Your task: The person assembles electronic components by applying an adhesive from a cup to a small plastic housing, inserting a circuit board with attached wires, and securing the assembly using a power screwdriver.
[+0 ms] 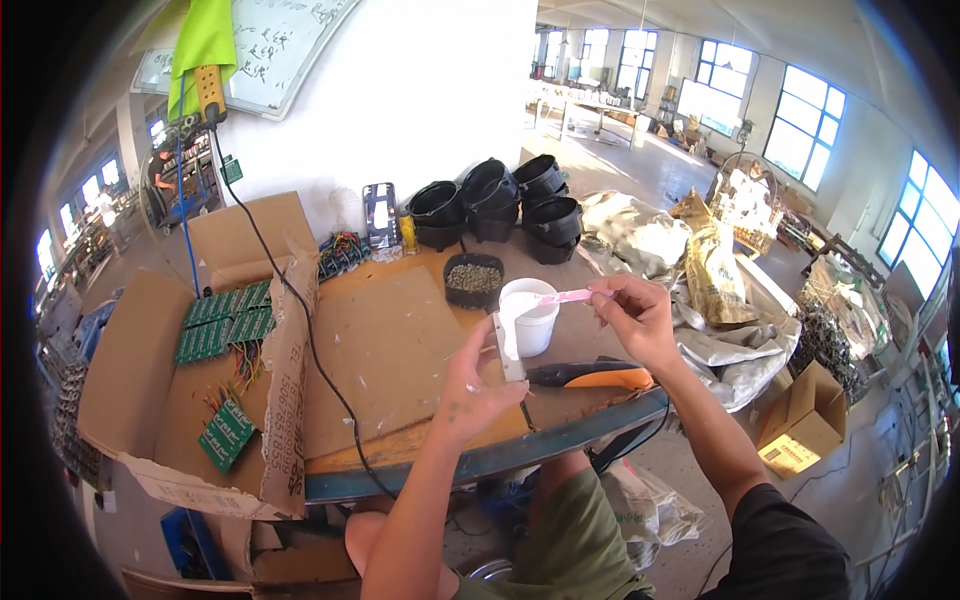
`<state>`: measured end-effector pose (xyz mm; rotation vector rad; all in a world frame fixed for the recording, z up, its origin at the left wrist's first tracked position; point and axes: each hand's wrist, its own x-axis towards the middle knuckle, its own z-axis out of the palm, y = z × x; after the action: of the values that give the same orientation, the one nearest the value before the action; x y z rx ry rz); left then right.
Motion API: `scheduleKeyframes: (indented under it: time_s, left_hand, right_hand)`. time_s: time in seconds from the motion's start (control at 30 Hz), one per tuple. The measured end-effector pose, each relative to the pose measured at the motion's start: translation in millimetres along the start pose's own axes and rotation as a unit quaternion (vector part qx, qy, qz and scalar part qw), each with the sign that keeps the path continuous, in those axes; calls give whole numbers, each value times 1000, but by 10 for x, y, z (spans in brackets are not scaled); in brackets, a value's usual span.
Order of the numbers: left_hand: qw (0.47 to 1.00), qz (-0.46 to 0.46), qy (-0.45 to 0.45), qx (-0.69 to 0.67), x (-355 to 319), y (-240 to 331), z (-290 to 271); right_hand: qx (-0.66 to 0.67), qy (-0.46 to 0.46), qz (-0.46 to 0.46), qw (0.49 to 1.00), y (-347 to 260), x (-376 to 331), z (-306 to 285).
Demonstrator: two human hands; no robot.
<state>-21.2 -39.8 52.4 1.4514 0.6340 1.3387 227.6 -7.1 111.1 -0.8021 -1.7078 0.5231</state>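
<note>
My left hand (468, 392) grips a narrow, light-coloured flat piece (513, 368) by its edges, tilted up above the table's front. White paste (509, 325) lies along its upper part. Pinched between the fingers of my right hand (640, 318) is a pink spatula (572, 296), whose tip is coated in white and reaches toward that piece. Just behind, a white plastic tub (540, 332) stands on the table. A tool with an orange and black handle (605, 376) lies near the front edge, below my right hand.
On the left, an open cardboard box (283, 400) holds green circuit boards (226, 436) with coloured wires. A black cable (318, 365) crosses the cardboard sheet (375, 350). Behind the tub are a black dish of small parts (473, 280) and several black cups (490, 200). Sacks (715, 275) lie at the right.
</note>
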Motion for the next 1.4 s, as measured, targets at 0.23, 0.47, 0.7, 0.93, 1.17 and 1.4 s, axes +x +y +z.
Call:
scheduleKeyframes:
  time_s: [0.23, 0.47, 0.7, 0.93, 1.17, 1.4]
  left_hand:
    - [999, 41, 10, 32, -3, 32, -15]
    - [987, 99, 71, 101, -13, -2, -15]
    - [964, 153, 92, 196, -44, 188, -18]
    - [938, 171, 106, 283, -107, 299, -29]
    - [943, 155, 138, 261, -142, 314, -65]
    - [940, 162, 141, 266, -139, 296, -27]
  right_hand:
    - [7, 58, -43, 997, -123, 15, 30]
    - [89, 52, -11, 995, -255, -79, 109]
    - [185, 66, 87, 977, -231, -285, 161]
    - [183, 63, 103, 976, -187, -413, 298]
    - [151, 37, 128, 980, -210, -615, 328]
    - [186, 59, 146, 970, -272, -648, 247]
